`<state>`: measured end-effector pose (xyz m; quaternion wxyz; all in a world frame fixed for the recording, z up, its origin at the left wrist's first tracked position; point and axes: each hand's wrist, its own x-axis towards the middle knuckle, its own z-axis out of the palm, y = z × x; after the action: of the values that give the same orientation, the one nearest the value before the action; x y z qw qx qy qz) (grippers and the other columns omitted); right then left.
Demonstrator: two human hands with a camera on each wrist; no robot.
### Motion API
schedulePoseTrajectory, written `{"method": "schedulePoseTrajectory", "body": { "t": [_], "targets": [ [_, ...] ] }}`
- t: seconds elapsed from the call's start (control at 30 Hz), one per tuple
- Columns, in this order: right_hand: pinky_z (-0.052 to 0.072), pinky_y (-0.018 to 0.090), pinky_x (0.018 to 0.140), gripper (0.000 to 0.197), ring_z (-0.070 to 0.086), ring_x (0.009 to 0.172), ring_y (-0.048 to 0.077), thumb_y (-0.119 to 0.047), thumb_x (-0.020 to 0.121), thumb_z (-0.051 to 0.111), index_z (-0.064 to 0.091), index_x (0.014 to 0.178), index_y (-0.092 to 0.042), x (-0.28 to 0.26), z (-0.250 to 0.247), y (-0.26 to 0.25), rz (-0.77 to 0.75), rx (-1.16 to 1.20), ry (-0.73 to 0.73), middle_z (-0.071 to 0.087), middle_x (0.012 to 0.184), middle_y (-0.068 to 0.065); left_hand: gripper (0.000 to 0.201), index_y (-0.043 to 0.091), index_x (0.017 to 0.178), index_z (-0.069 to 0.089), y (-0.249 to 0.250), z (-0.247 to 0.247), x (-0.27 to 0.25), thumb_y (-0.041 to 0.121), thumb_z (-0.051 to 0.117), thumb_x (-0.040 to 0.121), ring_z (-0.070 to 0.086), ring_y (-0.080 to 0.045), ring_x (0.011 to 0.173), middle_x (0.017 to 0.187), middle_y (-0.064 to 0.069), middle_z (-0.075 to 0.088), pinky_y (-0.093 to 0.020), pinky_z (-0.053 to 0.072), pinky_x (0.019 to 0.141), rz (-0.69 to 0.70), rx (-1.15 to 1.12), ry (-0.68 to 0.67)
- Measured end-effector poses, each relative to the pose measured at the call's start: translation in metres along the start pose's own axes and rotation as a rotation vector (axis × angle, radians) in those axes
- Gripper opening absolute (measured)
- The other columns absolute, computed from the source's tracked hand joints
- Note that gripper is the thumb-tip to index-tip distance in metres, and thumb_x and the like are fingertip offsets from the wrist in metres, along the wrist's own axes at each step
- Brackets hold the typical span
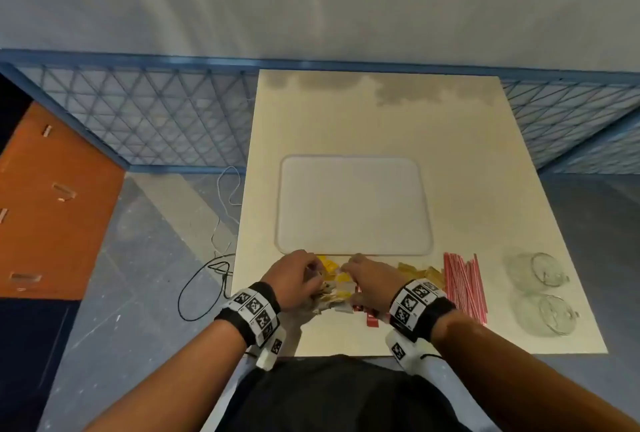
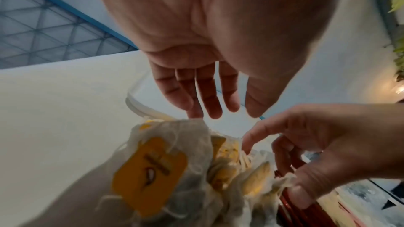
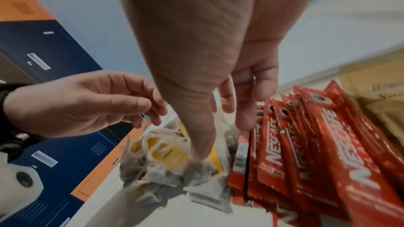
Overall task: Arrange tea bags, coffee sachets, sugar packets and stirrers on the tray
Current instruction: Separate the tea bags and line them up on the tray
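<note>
A heap of tea bags with yellow tags lies on the table just in front of the white tray, which holds nothing. My left hand hovers over the heap's left side with relaxed fingers that hold nothing. My right hand is at the heap's right side; its thumb and a finger pinch the edge of a tea bag. Red coffee sachets lie under that hand. Tan sugar packets and red-white stirrers lie to its right.
Two glass cups lie on their sides at the table's right front. The cream table is bare behind the tray. A blue mesh fence and orange lockers stand to the left, with cables on the floor.
</note>
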<state>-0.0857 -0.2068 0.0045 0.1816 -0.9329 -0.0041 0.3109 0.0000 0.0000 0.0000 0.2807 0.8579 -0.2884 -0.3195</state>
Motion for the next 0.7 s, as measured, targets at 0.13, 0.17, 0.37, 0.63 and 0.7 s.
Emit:
{"method": "schedulePoseTrajectory", "body": {
  "t": [0.13,0.17,0.37,0.63,0.7],
  "targets": [
    [0.049,0.036,0.088,0.06,0.063,0.112,0.027,-0.038,0.09,0.072,0.046,0.144,-0.028,0.0,0.007,-0.004,0.056,0.001,0.024,0.05,0.137,0.0,0.013,0.023,0.103,0.067,0.006,-0.001,-0.001,0.03,0.066,0.091,0.059,-0.011,0.088,0.099,0.006,0.065,-0.028,0.05,0.082,0.028,-0.072,0.04],
    [0.048,0.036,0.09,0.061,0.062,0.113,0.027,-0.039,0.09,0.071,0.045,0.145,-0.028,0.001,0.01,-0.003,0.056,0.013,0.03,0.051,0.137,0.0,0.013,0.023,0.103,0.068,0.006,0.0,-0.001,0.029,0.066,0.091,0.06,-0.01,0.088,0.098,0.006,0.065,-0.025,0.049,0.081,0.043,-0.095,0.046],
    [0.047,0.032,0.088,0.04,0.062,0.112,0.022,-0.038,0.094,0.066,0.058,0.131,-0.025,0.007,0.016,-0.004,0.084,0.053,0.077,0.066,0.124,-0.001,0.015,0.018,0.105,0.07,0.009,0.002,0.005,0.024,0.07,0.092,0.063,-0.005,0.077,0.088,0.012,0.067,-0.01,0.047,0.07,0.01,-0.246,0.059],
    [0.037,0.028,0.067,0.013,0.055,0.078,0.012,-0.035,0.096,0.064,0.067,0.102,-0.024,0.001,0.0,0.01,0.073,0.196,0.135,0.059,0.085,-0.01,0.023,0.021,0.111,0.068,0.009,-0.001,0.016,0.018,0.073,0.089,0.063,-0.009,0.08,0.099,0.005,0.069,-0.015,0.052,0.071,0.005,-0.378,0.02],
    [0.036,0.026,0.063,0.013,0.054,0.076,0.011,-0.034,0.095,0.065,0.068,0.101,-0.023,-0.005,-0.009,0.011,0.051,0.222,0.163,0.059,0.083,-0.011,0.029,0.021,0.115,0.067,0.011,-0.004,0.018,0.017,0.076,0.087,0.065,-0.013,0.087,0.104,0.004,0.069,-0.019,0.055,0.076,0.014,-0.408,-0.013]
  ]
}}
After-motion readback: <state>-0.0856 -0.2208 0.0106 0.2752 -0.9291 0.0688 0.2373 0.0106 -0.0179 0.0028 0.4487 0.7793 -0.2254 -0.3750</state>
